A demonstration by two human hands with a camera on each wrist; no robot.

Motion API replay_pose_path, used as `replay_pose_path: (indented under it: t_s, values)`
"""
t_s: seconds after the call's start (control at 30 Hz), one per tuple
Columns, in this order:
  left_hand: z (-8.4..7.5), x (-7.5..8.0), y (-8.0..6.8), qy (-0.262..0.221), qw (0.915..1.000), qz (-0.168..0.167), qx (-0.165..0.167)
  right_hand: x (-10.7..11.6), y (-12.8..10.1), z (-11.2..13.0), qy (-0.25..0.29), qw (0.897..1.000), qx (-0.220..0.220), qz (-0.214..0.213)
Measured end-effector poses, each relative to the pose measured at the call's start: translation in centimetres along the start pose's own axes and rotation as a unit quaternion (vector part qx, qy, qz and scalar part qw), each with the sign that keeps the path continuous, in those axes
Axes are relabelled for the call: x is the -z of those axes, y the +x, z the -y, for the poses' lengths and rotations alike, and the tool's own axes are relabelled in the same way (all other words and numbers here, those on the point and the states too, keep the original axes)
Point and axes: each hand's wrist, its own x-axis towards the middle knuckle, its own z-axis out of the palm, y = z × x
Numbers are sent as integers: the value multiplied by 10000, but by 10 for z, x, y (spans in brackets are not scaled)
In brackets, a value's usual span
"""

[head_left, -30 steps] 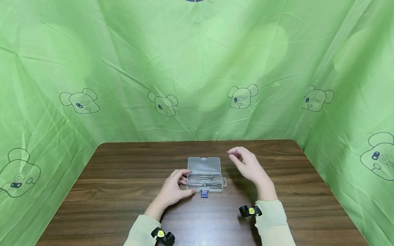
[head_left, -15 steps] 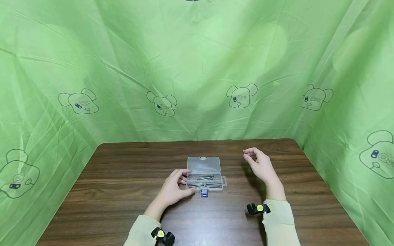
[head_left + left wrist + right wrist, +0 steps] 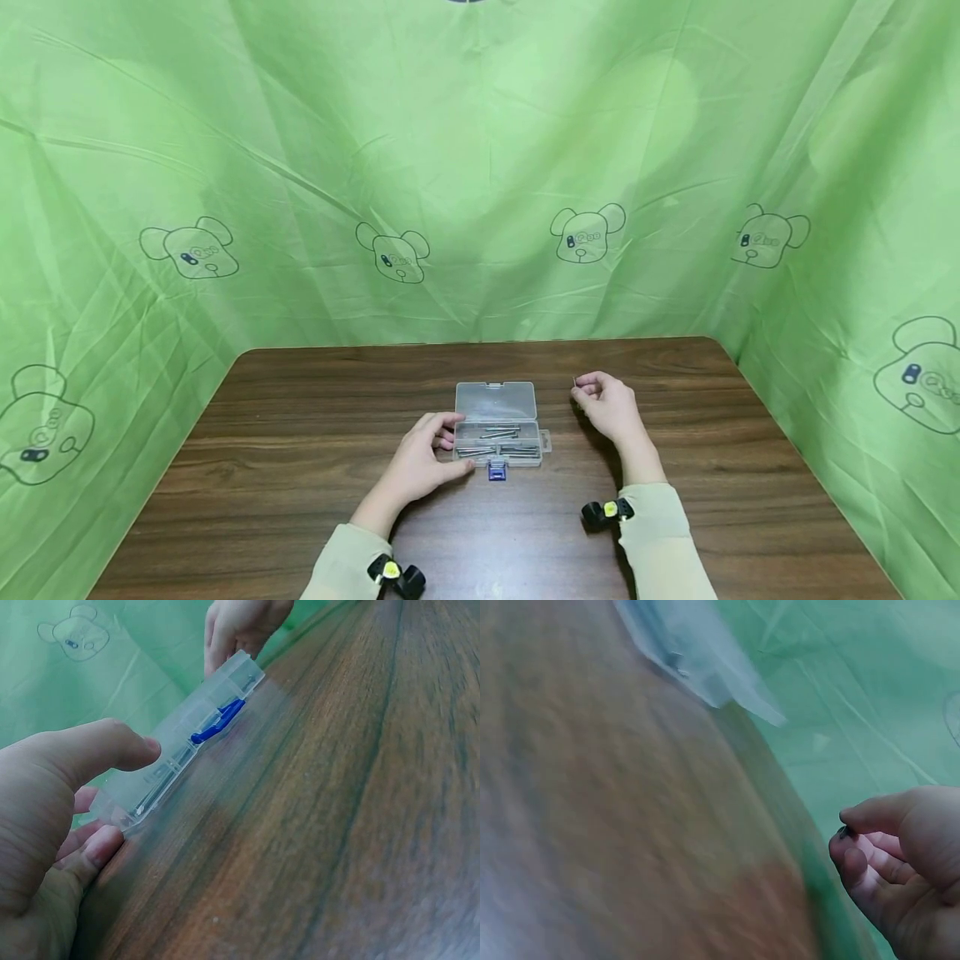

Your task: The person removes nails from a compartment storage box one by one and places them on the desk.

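Clear plastic box (image 3: 498, 427) sits open mid-table (image 3: 300, 467), lid flipped back toward 12 o'clock, long metal screws (image 3: 498, 442) lying inside, blue latch (image 3: 497, 472) at its 6 o'clock edge. Left hand (image 3: 422, 462) grips the box's 9 o'clock end, thumb and fingers curled round it. Right hand (image 3: 606, 407) hovers at the box's 3 o'clock, fingertips pinching one small screw (image 3: 575, 382).

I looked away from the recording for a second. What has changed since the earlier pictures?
The right hand, pinching a small thin metal piece, swung out to the right, then came back toward the clear box and lower over the table. The left hand kept gripping the box's left end; the lid stayed open.
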Motion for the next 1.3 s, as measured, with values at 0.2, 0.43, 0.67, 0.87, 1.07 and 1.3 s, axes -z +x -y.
replay_pose_path:
  t_s: [0.2, 0.43, 0.67, 0.87, 1.07, 1.3]
  values:
    - [-2, 0, 0, 44, 10000, 4, 1, -14, 0, 2, -198, 9993, 5, 305]
    - [-2, 1, 0, 52, 10000, -4, 4, -18, 0, 2, -230, 9995, -18, 233]
    - [0, 1, -1, 50, 10000, -24, 2, -19, 2, 2, -288, 9994, -64, 159]
    - [-1, 2, -1, 51, 10000, -30, -7, -19, 2, 2, -274, 9994, -87, 175]
    - [-2, 1, -1, 48, 10000, -17, 21, -18, 2, 2, -285, 9994, -106, 183]
    - [-3, 0, -2, 55, 10000, -28, 11, -16, 0, 2, -256, 9994, -129, 212]
